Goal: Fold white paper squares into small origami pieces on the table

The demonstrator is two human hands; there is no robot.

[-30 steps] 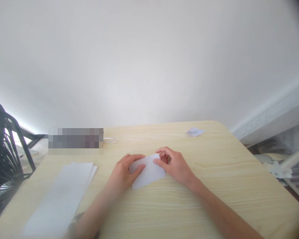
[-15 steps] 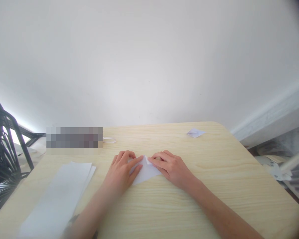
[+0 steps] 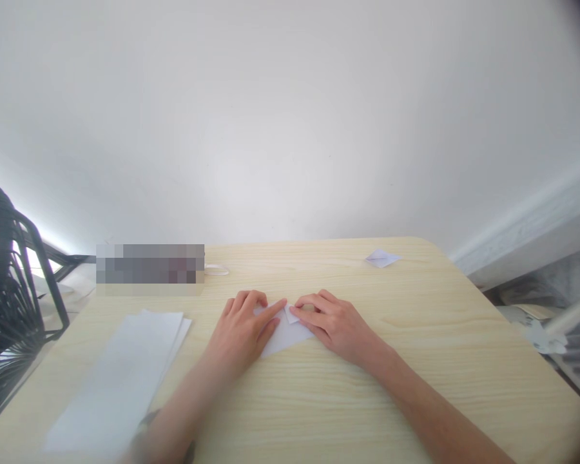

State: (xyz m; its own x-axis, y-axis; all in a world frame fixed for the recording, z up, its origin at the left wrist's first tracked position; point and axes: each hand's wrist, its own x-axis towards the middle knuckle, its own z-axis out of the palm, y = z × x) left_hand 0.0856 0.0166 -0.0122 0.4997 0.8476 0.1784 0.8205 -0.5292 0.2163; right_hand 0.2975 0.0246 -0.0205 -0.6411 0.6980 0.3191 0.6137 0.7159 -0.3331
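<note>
A folded white sheet of paper (image 3: 286,338) lies on the wooden table between my two hands, its top corner pointing away from me. My left hand (image 3: 244,325) holds down its left side, index finger stretched to the tip and thumb resting on the paper, with the other fingers curled at the far edge. On the right, my right hand (image 3: 332,321) pinches a small flap (image 3: 291,316) near the top corner between thumb and fingers. Part of the paper's left and right edges is hidden beneath my fingers.
Several loose white sheets (image 3: 120,374) lie at the left of the table (image 3: 357,406). A small folded paper piece (image 3: 383,258) sits at the back right. A blurred-out object (image 3: 149,267) with a white loop (image 3: 217,270) stands back left. Beyond the left edge is a dark woven chair (image 3: 9,290).
The view has shifted slightly. The small flap near the top corner looks more folded over, with my left index finger at the tip. Both hands stay on the paper.
</note>
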